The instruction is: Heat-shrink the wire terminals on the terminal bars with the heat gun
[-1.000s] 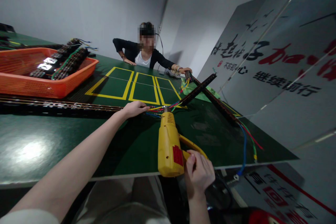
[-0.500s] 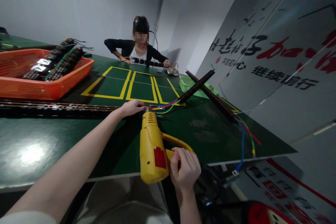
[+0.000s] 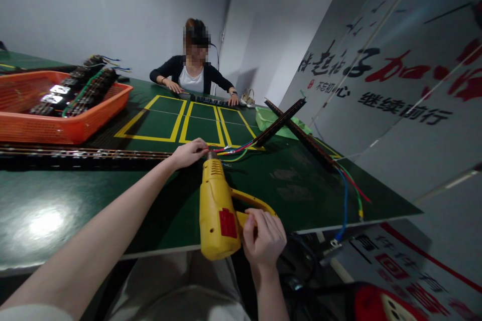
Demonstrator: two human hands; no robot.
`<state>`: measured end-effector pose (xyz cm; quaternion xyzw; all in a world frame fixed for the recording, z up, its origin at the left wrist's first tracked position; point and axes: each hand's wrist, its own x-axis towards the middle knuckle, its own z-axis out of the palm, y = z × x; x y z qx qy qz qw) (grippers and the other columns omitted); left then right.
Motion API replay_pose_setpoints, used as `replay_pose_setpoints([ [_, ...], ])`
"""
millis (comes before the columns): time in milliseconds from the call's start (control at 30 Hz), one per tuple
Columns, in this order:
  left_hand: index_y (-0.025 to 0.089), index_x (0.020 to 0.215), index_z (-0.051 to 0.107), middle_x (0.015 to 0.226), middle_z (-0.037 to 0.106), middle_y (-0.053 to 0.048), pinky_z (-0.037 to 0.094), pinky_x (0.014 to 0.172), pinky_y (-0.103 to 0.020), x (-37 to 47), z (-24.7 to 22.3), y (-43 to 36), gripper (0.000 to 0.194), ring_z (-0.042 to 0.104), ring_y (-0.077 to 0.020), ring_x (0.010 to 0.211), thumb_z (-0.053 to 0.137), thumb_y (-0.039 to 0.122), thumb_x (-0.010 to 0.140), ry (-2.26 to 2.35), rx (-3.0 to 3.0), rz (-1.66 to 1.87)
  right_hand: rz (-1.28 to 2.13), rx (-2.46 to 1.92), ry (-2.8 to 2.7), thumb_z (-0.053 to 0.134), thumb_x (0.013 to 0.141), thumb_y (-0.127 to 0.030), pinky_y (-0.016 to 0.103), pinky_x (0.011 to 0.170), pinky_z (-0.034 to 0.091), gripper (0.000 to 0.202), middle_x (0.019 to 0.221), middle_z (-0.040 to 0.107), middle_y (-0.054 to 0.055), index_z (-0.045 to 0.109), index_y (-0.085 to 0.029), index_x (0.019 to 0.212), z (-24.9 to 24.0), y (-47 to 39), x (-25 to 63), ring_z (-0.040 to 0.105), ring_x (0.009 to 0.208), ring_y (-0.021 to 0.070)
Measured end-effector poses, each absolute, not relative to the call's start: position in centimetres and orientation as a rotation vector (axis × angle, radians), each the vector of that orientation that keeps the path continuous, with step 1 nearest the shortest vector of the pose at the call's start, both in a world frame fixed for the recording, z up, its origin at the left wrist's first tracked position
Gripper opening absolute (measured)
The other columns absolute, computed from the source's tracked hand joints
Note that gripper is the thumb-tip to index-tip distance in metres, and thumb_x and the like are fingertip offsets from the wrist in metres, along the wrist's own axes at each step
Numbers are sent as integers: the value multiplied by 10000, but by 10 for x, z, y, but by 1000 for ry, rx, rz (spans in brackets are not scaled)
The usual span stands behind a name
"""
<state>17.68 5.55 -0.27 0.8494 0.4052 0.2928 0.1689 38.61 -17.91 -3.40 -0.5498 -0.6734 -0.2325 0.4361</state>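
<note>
Yellow heat gun (image 3: 218, 210) in my right hand (image 3: 263, 241), red label on its side, nozzle aimed forward at the wire ends. Coloured wires (image 3: 233, 149) (red, blue, yellow, green) fan out on the green table from the long dark strip (image 3: 83, 155), pinned at the strip's end under my left hand (image 3: 189, 153).

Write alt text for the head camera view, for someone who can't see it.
The right hand grips a yellow heat gun aimed at coloured wires that the left hand pins to a green table. An orange plastic basket sits left; a person sits opposite.
</note>
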Motion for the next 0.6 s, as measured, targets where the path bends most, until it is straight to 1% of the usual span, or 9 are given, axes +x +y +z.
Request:
replay_pose_setpoints([
  [233, 170, 870, 639, 1025, 567, -70, 413, 962, -332, 176, -2, 57, 454, 552, -208, 992, 417, 557, 787, 1018, 2225, 969, -577, -1372, -1674, 407, 903, -240, 285, 675, 356, 210, 696, 633, 3, 580, -191, 794, -34, -180, 385, 563, 673, 129],
  [367, 171, 855, 644, 1024, 589, -70, 392, 991, -334, 177, 2, 53, 484, 551, -219, 1016, 423, 593, 776, 1060, 2179, 971, -572, -1370, -1685, 401, 899, -234, 282, 675, 362, 216, 695, 636, 2, 582, -192, 790, -32, -182, 385, 563, 664, 123],
  [467, 173, 854, 646, 1027, 628, -68, 399, 972, -338, 175, 5, 50, 551, 560, -229, 1003, 374, 647, 780, 1146, 2121, 928, -570, -1366, -1681, 400, 899, -235, 281, 675, 362, 215, 698, 639, 1, 580, -192, 790, -31, -182, 385, 561, 663, 124],
  [600, 164, 850, 665, 936, 677, -61, 450, 867, -341, 172, 7, 49, 662, 583, -235, 909, 315, 720, 775, 1212, 1991, 872, -569, -1375, -1666, 400, 901, -246, 287, 671, 354, 215, 684, 628, 2, 570, -196, 779, -33, -179, 381, 552, 661, 134],
])
